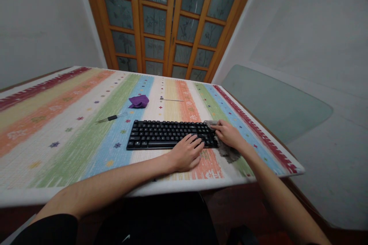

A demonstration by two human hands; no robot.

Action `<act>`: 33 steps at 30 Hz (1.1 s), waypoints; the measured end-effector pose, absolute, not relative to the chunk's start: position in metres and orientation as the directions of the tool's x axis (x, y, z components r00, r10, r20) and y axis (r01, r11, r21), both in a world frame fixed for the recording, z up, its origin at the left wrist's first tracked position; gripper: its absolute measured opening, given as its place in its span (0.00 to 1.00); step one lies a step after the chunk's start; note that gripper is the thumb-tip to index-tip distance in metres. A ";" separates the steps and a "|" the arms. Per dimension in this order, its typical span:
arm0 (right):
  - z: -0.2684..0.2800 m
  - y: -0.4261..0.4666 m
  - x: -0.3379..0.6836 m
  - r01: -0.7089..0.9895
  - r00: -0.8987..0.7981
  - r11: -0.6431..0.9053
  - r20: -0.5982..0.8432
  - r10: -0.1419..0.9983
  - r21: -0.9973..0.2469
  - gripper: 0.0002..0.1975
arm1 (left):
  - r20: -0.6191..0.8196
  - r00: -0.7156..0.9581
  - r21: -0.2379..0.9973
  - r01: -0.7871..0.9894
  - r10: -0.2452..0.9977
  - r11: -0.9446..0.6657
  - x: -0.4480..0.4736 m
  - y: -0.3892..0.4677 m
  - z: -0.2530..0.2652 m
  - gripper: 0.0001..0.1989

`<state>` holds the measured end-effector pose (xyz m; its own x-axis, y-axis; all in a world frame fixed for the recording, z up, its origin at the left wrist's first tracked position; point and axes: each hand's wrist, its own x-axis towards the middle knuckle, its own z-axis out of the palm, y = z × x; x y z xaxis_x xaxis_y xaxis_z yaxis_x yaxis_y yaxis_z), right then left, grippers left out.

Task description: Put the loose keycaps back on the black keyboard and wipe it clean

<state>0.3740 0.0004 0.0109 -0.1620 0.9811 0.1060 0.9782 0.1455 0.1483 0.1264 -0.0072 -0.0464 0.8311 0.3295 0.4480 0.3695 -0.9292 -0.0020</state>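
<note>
A black keyboard point(158, 134) lies flat on the striped tablecloth in front of me. My left hand point(188, 152) rests on its lower right part, palm down, with the fingers stretched over the keys and holding nothing. At the keyboard's right end, my right hand point(228, 134) is closed on a grey cloth point(230, 154). The index finger presses the cloth against the upper right keys. Part of the cloth hangs off the keyboard's right side onto the table, and the keys beneath it are hidden.
A crumpled purple cloth point(139, 102) lies behind the keyboard. To its front left is a thin tool with a black grip point(112, 118). A slim metal rod point(172, 100) lies further right. Beyond the striped table point(71, 138) stand wooden glass-paned doors point(155, 19).
</note>
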 end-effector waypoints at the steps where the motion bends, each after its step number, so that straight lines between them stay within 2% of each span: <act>1: 0.012 0.000 0.371 0.974 -0.163 0.148 0.079 0.983 0.169 0.21 | 0.448 0.831 -0.001 0.369 0.330 -0.929 0.126 -0.007 -0.046 0.23; 6: 0.020 -0.006 0.363 0.951 -0.177 0.177 -0.022 0.984 0.252 0.20 | 0.447 0.830 -0.001 0.374 0.334 -0.928 0.126 -0.008 -0.046 0.22; 14: 0.018 -0.021 0.362 0.938 -0.167 0.178 -0.063 0.984 0.298 0.21 | 0.454 0.828 0.001 0.370 0.330 -0.929 0.127 -0.008 -0.047 0.22; 33: 0.020 -0.052 0.346 0.947 -0.110 0.136 -0.103 0.989 0.291 0.19 | 0.446 0.829 0.005 0.374 0.336 -0.928 0.127 -0.008 -0.047 0.23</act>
